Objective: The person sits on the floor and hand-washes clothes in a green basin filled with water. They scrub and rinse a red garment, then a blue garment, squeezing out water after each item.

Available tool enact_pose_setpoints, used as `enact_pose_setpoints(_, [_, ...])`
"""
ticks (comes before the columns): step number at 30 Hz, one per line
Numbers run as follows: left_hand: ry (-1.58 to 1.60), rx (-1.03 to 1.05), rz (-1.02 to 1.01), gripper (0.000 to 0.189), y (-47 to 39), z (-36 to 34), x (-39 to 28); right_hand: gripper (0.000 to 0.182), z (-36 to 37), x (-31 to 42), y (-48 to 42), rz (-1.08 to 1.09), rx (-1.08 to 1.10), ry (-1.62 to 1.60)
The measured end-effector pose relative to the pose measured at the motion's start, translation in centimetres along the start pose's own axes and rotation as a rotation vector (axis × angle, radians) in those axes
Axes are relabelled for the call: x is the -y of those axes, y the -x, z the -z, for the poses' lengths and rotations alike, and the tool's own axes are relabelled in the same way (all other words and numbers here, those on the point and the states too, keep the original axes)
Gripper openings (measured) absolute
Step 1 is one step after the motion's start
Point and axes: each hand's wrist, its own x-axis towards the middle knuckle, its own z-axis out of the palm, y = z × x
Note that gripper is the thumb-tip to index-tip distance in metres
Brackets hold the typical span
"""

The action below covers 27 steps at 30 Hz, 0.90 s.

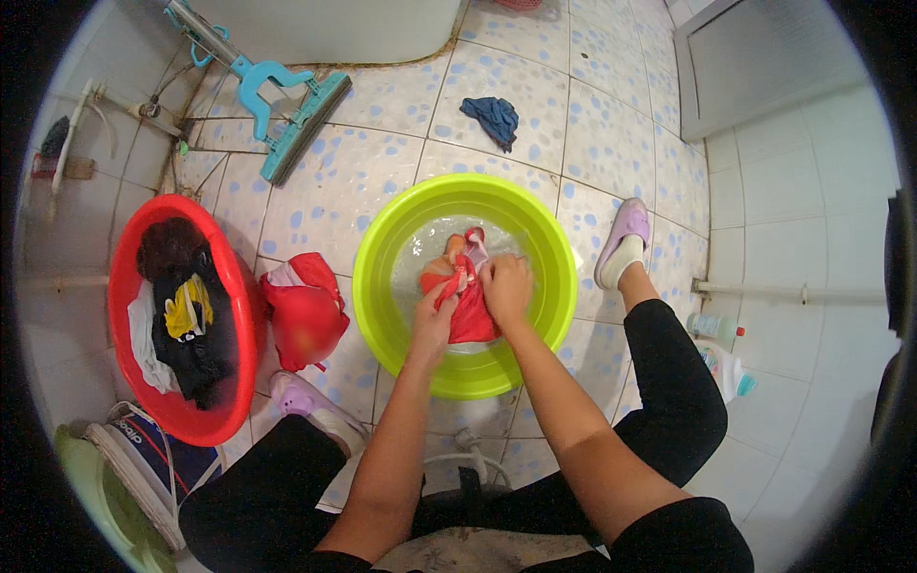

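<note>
A lime-green plastic basin (369,286) stands on the tiled floor between my feet, with cloudy, sudsy water in it. Bunched in the water lies a wet red garment (473,315) with orange and pale pink parts. My left hand (433,319) pinches a fold of it at the near left side. On the right, my right hand (507,290) grips the same cloth with its fingers curled down, so the fingertips are hidden.
Left of the basin lies red clothing (304,315) beside a red tub (251,344) holding dark, white and yellow clothes. A blue cloth (494,120) lies beyond the basin. A turquoise sponge mop (304,129) leans at the upper left. Plastic bottles (716,327) stand by the right wall.
</note>
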Motion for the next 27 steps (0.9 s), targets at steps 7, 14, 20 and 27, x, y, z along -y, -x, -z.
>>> enact_pose_setpoints(7, [-1.318,0.464,-0.115,0.031,1.2,0.2,-3.4,0.032,-0.8,0.5,-2.5,-0.026,0.84,-0.843])
enact_pose_setpoints(14, [-1.142,-0.012,-0.298,0.045,0.7,3.7,-1.4,0.032,-1.7,0.0,-3.3,0.137,-0.046,0.183])
enact_pose_setpoints(20, [0.094,-0.067,0.465,0.07,1.9,2.1,0.6,0.037,-3.6,0.1,-3.3,0.269,0.298,0.293])
enact_pose_setpoints(27, [0.684,0.035,0.754,0.053,-2.1,3.1,1.3,0.026,-4.1,1.5,2.9,0.057,0.144,-0.442])
